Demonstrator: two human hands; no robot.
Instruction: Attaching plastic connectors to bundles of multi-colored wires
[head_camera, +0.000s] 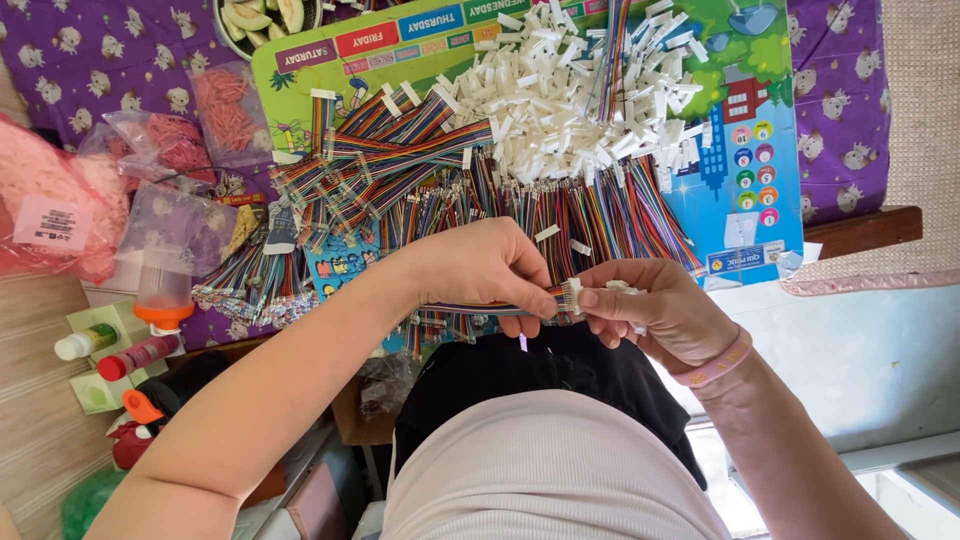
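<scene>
Currently a rainbow ribbon cable (490, 308) is pinched in the left hand (480, 268), while a white connector housing (571, 293) is gripped at its end by the right hand (655, 312). Misalignment there could bend pins; spare housings (560, 90) beyond the hands could be scattered by a slip.

A desk (850, 232) under a purple cloth (70, 60) carries a bright mat (740, 190), heaped white plugs (560, 95), striped wires (400, 170) and plastic bags (180, 140).
</scene>
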